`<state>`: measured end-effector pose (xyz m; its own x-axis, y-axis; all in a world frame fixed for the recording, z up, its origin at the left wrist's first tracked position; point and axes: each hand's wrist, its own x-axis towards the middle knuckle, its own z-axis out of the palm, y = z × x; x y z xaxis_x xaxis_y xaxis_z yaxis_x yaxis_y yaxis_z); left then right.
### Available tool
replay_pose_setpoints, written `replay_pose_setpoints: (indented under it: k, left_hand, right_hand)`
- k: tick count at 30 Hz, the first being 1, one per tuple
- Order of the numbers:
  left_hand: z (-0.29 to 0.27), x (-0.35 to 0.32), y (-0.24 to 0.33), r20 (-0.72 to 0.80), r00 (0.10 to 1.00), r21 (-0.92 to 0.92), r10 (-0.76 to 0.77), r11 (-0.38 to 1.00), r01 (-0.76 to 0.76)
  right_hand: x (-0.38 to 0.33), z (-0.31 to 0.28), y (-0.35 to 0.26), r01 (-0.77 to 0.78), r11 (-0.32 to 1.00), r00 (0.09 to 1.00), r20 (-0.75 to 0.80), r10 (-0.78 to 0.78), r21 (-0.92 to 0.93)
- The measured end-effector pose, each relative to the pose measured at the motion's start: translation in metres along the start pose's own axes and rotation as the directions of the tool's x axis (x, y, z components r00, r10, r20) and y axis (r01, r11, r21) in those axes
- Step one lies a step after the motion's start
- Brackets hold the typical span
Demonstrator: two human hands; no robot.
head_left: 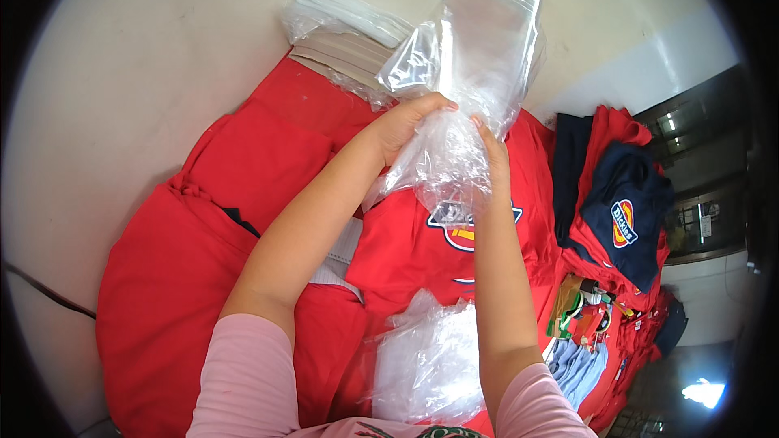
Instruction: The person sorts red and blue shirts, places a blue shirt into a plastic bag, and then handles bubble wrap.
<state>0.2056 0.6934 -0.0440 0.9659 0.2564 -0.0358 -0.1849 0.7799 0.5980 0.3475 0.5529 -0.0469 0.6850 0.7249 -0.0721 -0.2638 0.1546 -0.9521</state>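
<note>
Both arms reach forward over red cloth. My left hand [412,120] is closed on the gathered part of a clear plastic bag [487,40], thumb on top. My right hand [492,152] grips the same bag from the other side, its fingers mostly hidden behind the film. The bag's far part stands up and spreads beyond my hands, while crumpled film hangs between my wrists. Below it lies a red garment [398,247] with a printed emblem, partly covered by the film and my right forearm.
A stack of flat clear bags [365,0] rests on brown cardboard [341,53] at the far side. More clear film [430,361] lies near me. Red garments [178,292] are heaped at left; a navy garment [629,211] and small tools [580,308] lie at right.
</note>
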Motion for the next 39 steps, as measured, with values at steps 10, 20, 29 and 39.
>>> replay_pose_setpoints:
  k: [10,20,29,39]
  left_hand:
    - [0.024,-0.019,0.041,-0.089,0.826,0.66,0.556,0.654,-0.37]
    - [0.018,-0.073,0.12,-0.053,0.492,0.429,0.869,0.464,-0.775]
    - [-0.02,-0.052,0.125,-0.524,0.39,0.569,0.757,0.652,-0.501]
    - [-0.014,-0.052,0.112,-0.516,0.636,0.321,0.573,0.819,-0.477]
  right_hand:
    - [-0.014,0.066,-0.042,0.054,0.958,0.996,0.049,-0.07,0.28]
    - [0.272,0.132,-0.126,0.294,0.914,0.906,0.387,-0.174,-0.279]
    - [0.244,0.196,-0.065,0.332,0.406,0.812,0.039,-0.582,-0.851]
    - [0.159,0.16,-0.068,0.689,0.054,0.491,0.41,-0.768,-0.723]
